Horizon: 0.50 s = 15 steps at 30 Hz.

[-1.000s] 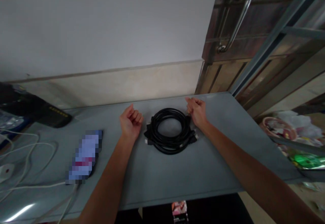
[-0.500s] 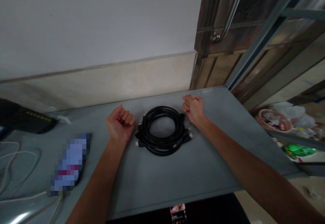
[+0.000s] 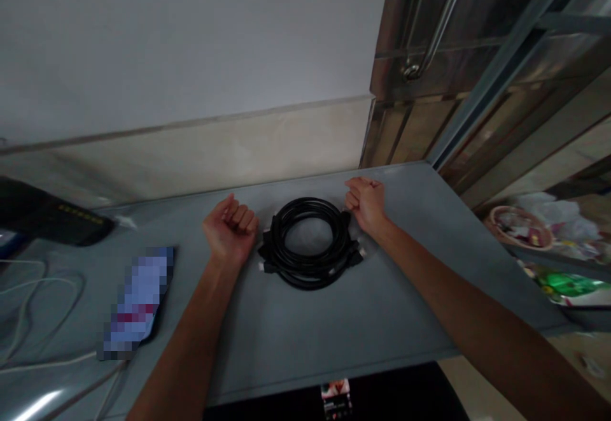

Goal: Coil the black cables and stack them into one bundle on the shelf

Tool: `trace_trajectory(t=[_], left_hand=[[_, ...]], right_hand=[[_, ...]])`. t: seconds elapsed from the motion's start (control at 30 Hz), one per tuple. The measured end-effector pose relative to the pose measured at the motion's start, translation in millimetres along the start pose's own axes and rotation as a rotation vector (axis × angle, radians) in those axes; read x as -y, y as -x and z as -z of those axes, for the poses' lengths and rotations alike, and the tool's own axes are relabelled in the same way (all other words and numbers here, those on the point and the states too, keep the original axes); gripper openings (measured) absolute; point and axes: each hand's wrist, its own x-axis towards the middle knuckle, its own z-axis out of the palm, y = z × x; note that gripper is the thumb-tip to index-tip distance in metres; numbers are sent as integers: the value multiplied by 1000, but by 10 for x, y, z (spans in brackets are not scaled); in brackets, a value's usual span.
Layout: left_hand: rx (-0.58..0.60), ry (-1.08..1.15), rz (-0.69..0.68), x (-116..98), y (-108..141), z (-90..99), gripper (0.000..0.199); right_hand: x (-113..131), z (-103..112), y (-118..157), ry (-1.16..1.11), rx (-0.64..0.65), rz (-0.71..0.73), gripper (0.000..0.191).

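Between my hands a coil of black cables lies flat on the grey table. Several plugs with pale metal tips stick out at its left and right sides; they look like video cable connectors. My left hand rests just left of the coil, curled into a loose fist with the palm side up and nothing visible in it. On the other side, my right hand is also closed in a fist, close to the coil's upper right edge. It holds nothing that I can see.
A phone with a blurred screen lies left of my left forearm, beside white cords. A black object with yellow lettering is at the far left. Behind the table stands a wall; at right is a basket of small items.
The whole view has shifted slightly to the left, so everything appears a little further right. Both fists and the cable coil keep their places relative to each other.
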Motion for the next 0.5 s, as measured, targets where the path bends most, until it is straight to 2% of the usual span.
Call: trace_trajectory(t=[0.5], left_hand=[[17,11,22,20,-39,31,55]], right_hand=[[-16,23,-16,-6,12,-9,57]])
